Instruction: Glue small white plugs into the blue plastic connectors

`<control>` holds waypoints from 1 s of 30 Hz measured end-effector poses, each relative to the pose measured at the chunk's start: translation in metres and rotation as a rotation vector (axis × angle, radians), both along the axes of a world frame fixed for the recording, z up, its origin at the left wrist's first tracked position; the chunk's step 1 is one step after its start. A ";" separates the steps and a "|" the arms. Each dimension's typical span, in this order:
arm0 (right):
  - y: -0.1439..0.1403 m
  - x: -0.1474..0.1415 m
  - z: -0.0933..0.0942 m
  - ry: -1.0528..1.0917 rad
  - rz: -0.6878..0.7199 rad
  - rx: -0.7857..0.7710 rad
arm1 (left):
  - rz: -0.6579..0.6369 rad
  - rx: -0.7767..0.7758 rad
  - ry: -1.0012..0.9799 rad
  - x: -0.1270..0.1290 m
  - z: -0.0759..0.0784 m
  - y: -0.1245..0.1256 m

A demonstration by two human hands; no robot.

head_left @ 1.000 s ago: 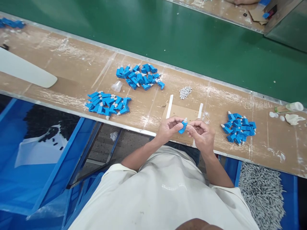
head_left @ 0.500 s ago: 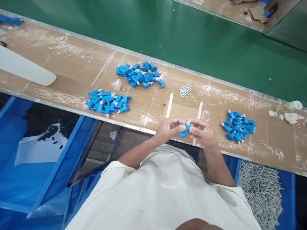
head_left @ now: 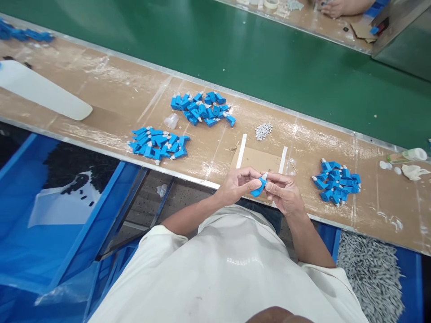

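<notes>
My left hand (head_left: 236,186) is clamped on a small blue plastic block with a whitish tip (head_left: 257,188), pinching it between thumb and fingers, with the tip pointing up and away from me. My right hand (head_left: 286,193) meets it from the other side, thumb and fingertips brought together against the block's right edge; I cannot tell whether they grip the block itself or something small hidden between them. Both hands are close together above the near edge of a long table covered in brown cardboard (head_left: 397,202), over a flat tan cardboard sheet (head_left: 263,158) that lies between a left white strip (head_left: 241,151) and a right white strip (head_left: 283,160). Just beyond the sheet is a little heap of small grey pieces (head_left: 263,131). Similar blue blocks with pale tips lie in three piles: a near left pile (head_left: 160,144), a far left pile (head_left: 203,109) and a right pile (head_left: 337,181). A small clear plastic cup (head_left: 171,120) sits between the two left piles. Near the table's right end, a clear cylindrical container (head_left: 407,155) lies on its side beside a crumpled off-white piece (head_left: 415,172). Below the table at my right, a blue bin (head_left: 411,278) holds many slender grey pieces (head_left: 368,273).
</notes>
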State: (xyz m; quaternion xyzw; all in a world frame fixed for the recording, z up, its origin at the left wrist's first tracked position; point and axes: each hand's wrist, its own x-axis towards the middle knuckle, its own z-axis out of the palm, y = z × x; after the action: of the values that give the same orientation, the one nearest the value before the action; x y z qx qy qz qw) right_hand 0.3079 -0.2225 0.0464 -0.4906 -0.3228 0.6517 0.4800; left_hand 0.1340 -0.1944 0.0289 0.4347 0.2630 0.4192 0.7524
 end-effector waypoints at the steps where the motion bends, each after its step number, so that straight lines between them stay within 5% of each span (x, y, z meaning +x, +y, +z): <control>1: 0.000 -0.001 0.000 -0.012 -0.008 0.008 | 0.007 -0.010 -0.001 0.000 0.001 -0.001; 12: 0.003 -0.005 -0.003 0.002 -0.024 0.000 | 0.030 -0.094 -0.027 -0.002 0.002 -0.002; 19: 0.005 0.000 -0.005 -0.084 -0.024 0.002 | 0.018 0.065 0.080 -0.007 -0.006 0.010; 22: 0.009 0.010 -0.002 -0.119 0.000 0.037 | 0.228 0.283 0.327 -0.031 -0.006 0.054; 25: 0.011 0.015 0.000 -0.126 -0.027 0.075 | 0.544 0.503 0.725 -0.063 -0.004 0.127; 30: 0.007 0.005 -0.001 -0.106 0.009 0.021 | 0.546 0.720 1.185 -0.092 0.004 0.234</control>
State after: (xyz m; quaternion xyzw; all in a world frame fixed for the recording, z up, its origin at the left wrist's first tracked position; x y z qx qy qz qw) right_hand 0.3130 -0.2152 0.0453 -0.5178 -0.3569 0.6235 0.4645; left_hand 0.0417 0.0395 0.0331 0.7268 0.5697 0.3466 0.1646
